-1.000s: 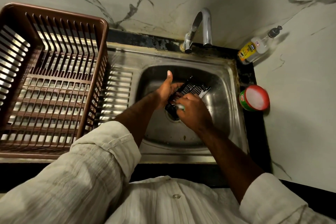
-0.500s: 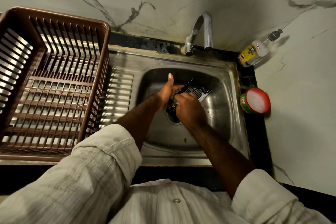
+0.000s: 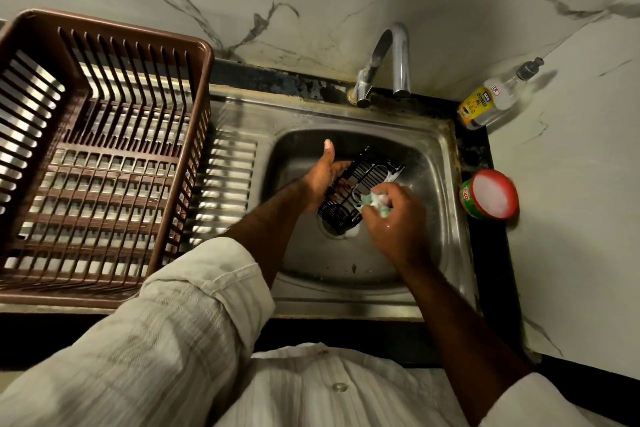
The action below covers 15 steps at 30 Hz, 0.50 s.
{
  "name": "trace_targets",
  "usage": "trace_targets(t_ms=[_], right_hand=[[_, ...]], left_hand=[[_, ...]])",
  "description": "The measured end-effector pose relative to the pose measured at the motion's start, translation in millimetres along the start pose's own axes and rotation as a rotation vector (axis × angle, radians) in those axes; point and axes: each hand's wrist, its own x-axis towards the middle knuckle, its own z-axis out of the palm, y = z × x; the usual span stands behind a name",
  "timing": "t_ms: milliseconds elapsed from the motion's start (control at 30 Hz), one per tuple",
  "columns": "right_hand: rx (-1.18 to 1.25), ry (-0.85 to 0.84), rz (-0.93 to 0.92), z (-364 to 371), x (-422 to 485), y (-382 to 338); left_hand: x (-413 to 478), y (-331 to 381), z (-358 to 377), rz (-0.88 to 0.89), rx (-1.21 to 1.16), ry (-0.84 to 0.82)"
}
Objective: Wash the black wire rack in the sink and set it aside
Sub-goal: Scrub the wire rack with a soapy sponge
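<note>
— How far along is it, from where you stand?

— Midway through the scrubbing, I'd say. Looking down from over the shoulders, the black wire rack [image 3: 360, 180] is inside the sink [image 3: 446, 239]. It's tilted, low end over the drain, high end up toward the tap [image 3: 393, 55].

— Who's got hold of it?

— The left grip [image 3: 320, 180] grasps the rack by its left edge, fingers curled under the wires and thumb sticking up. The right grip [image 3: 398, 218] is clenched round a soapy green scrub pad [image 3: 375, 202], pressed against the rack's near right side.

— Rinsed yet?

— Doesn't look it. White foam clings to the far corner and sits down by the drain, and I can't see any water coming from the tap.

— So what's left?

— Finishing the scrub, a rinse, then setting it aside. My guess is it goes in the brown basket [image 3: 204, 107] on the desk to the left, and the rack is well apart from that now. The soap tub [image 3: 493, 194] sits just beside the sink on the right, if the pad wants more.
</note>
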Motion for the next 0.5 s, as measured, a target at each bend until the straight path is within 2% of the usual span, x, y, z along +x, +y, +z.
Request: trace_targets(t_ms=[100,400,500], right_hand=[[0.039,0.047,0.046,-6.8,5.8,6.9],[-0.094,-0.137,-0.146,22.3,28.7,-11.5],[-0.151,-0.206,-0.155,37.7,35.0,-22.8]], left_hand=[[-3.1,1.9,2.7,0.001,0.015,0.001],[-3.0,1.2,2.4,0.017,-0.021,0.004],[-0.7,0.6,1.3,0.011,-0.066,-0.017]])
